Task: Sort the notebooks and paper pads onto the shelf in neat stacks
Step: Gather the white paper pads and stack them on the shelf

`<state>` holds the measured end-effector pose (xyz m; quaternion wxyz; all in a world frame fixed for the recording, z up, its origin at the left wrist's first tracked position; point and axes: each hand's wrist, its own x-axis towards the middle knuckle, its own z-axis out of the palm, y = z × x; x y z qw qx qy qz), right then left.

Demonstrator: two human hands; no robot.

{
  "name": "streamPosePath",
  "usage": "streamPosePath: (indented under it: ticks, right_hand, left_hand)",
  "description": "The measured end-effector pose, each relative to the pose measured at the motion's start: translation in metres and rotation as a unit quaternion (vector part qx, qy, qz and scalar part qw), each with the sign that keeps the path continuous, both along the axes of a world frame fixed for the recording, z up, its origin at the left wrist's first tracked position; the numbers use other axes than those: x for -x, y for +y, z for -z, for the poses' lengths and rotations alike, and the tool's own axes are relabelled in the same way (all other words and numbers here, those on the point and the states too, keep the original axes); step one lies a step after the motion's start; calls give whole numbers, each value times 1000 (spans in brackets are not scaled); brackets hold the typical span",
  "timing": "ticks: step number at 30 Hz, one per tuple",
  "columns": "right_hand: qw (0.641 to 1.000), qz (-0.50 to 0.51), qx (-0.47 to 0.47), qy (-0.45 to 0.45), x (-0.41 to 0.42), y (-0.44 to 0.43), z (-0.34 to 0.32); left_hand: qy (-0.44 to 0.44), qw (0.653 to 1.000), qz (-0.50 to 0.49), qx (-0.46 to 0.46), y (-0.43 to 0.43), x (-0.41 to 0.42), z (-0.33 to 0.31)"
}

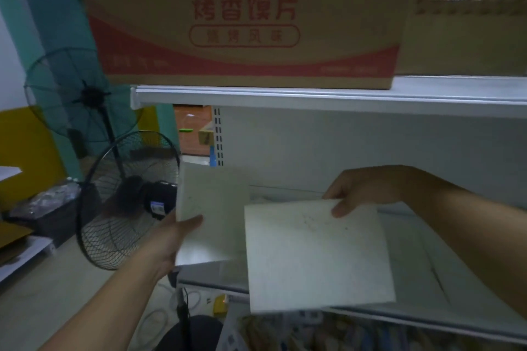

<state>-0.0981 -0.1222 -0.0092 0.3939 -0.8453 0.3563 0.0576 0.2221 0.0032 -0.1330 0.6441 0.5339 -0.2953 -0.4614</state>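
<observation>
Stockroom scene from the head camera: a person's left hand point(171, 242) gripped a pale paper pad point(211, 208) by its near edge, thumb on top, at the open left end of the white shelf point(422, 265). Whether that pad rested on the shelf could not be told. The right hand point(365, 188) pinched the far edge of a second pad point(316, 256), which hung out past the shelf's front lip. Held by so slight a pinch, it looked liable to slip and drop onto the goods below. The first could slide off the unguarded end towards the floor fan point(128, 199). The shelf was smooth painted metal, dimly lit, with a printed cardboard box point(242, 23) on the tier above.
</observation>
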Motion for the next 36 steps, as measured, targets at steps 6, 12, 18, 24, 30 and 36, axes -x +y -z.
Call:
streamPosePath:
  ticks: [6,12,18,24,30,36]
  right_hand:
    - [991,-29,110,74,30,25,-5]
    - [966,21,231,119,103,46,7]
    - [960,139,230,77,213,76,24]
    - [891,340,302,4,316,119,71]
    - [782,600,25,-170,411,162,99]
    - [688,629,-105,-346,459,171,107]
  left_hand:
    - [-136,969,207,-22,-11,88,-19]
    - [-175,887,421,-74,-12,212,-4]
    - [-91,878,461,-85,-7,329,22]
    - [-23,903,421,-80,-1,433,15]
    - [51,933,330,-132,-1,524,24]
    - [139,908,364,-155,10,600,24]
